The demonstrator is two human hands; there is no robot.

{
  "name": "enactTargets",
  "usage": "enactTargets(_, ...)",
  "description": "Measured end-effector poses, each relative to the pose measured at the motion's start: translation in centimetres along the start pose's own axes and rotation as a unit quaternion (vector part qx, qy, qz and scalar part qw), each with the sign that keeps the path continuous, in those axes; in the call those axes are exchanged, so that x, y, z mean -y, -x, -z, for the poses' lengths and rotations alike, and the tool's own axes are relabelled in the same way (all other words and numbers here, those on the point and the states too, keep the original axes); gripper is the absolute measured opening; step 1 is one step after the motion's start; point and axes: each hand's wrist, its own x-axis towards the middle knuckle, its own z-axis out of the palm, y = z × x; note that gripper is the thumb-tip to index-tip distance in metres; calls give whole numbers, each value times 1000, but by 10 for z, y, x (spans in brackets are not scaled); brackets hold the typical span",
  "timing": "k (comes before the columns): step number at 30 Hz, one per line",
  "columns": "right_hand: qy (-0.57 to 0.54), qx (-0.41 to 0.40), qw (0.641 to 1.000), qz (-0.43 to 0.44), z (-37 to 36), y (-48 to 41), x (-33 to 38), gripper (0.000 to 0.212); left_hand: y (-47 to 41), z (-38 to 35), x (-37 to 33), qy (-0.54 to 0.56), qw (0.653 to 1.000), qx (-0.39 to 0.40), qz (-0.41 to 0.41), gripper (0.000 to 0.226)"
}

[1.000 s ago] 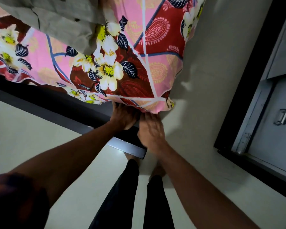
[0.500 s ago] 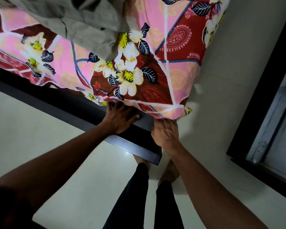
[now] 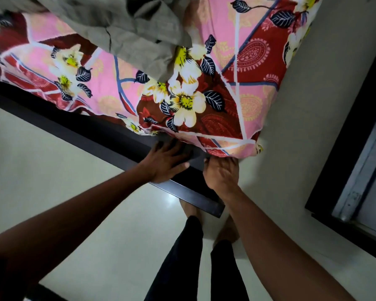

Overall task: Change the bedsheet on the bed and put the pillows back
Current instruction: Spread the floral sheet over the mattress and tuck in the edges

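Bedsheet: a pink and dark-red cotton bedsheet (image 3: 248, 83) printed with white-and-yellow flowers, navy leaves and paisley lies over the mattress; its corner hangs just above the two hands.
Cloth on bed: a crumpled grey-olive cloth (image 3: 128, 29) lies on top of the bedsheet at the upper left.
Bed frame: a dark, glossy bed frame (image 3: 96, 135) runs under the bedsheet's lower edge and ends at a corner above the feet.
Left hand: the left hand (image 3: 165, 161) lies flat on the bed frame with fingers straight and spread, the tips just at the bedsheet's hem, holding nothing.
Right hand: the right hand (image 3: 221, 172) reaches up at the corner, touching the bedsheet's underside; its fingertips are hidden by the hem, so I cannot tell whether it grips the cloth.
Person: legs in black trousers (image 3: 182, 257) and bare feet stand on the pale glossy floor (image 3: 52, 159).
Room: a dark door frame (image 3: 345, 148) stands at the right.
Change: a second ago both hands' fingers were tucked under the hem; now the left hand's fingers are out and spread on the frame, while the right stays at the corner.
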Motion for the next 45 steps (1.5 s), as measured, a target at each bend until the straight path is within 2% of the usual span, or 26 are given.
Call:
enactTargets(2, -8, -7, 1000, -7, 2, 2, -1, 15, 21, 5, 5, 70, 997, 22, 37, 88)
enactTargets(3, -5, -5, 1000, -6, 2, 5, -3, 16, 30, 7, 9, 80, 995, 2, 56, 86)
enactTargets(5, 18, 24, 999, 33, 5, 19, -6, 34, 46, 10, 26, 42, 993, -45, 105, 87)
enactTargets(7, 23, 58, 993, 97, 11, 38, 1, 50, 50, 11, 51, 29, 984, -39, 170, 88)
enactTargets(9, -21, 67, 990, 123, 16, 51, 23, 54, 44, 12, 74, 26, 981, -22, 191, 82)
enactTargets(11, -63, 72, 987, 132, 18, 50, 56, 58, 31, 17, 89, 30, 985, 15, 172, 83)
enactTargets(15, -99, 104, 983, 114, 7, 9, 112, 70, 8, 12, 102, -17, 989, 11, 148, 87)
enactTargets(18, -99, 48, 994, 21, -8, -44, 138, 62, 6, 7, 113, -19, 992, 35, 123, 91)
enactTargets(20, -112, 43, 992, -40, -20, -67, 144, 54, 9, 11, 120, 44, 994, -12, 101, 77)
enactTargets(22, -90, 27, 994, -64, -34, -76, 151, 50, 16, 20, 131, 109, 991, -38, 74, 61)
enactTargets(25, -79, 40, 989, -116, -53, -78, 157, 36, 37, 10, 135, 51, 992, -110, 19, 59)
enactTargets(27, -65, 38, 990, -123, -57, -82, 164, 31, 45, -3, 147, 11, 990, -142, 15, 62)
enactTargets(29, -44, 35, 990, -131, -61, -82, 164, 28, 37, 2, 162, 41, 995, -72, 61, 74)
enactTargets(31, -18, 23, 994, -110, -60, -77, 160, 35, 22, 6, 173, 49, 994, -49, 82, 80)
enactTargets(35, -40, 63, 991, -111, -31, -64, 180, 48, 11, -2, 176, 47, 994, -37, 90, 64)
enactTargets(38, -95, 30, 994, -50, -21, -43, 212, 56, 13, -1, 174, 60, 994, -47, 83, 66)
enactTargets(40, -121, 39, 992, -27, -26, -50, 219, 57, 18, 7, 174, 58, 994, -61, 70, 68)
enactTargets(43, -131, 26, 987, -90, -43, -81, 216, 61, 42, 6, 174, 63, 994, -85, 30, 69)
enactTargets(45, -127, 46, 984, -112, -49, -96, 219, 58, 64, -2, 181, 50, 993, -98, 33, 66)
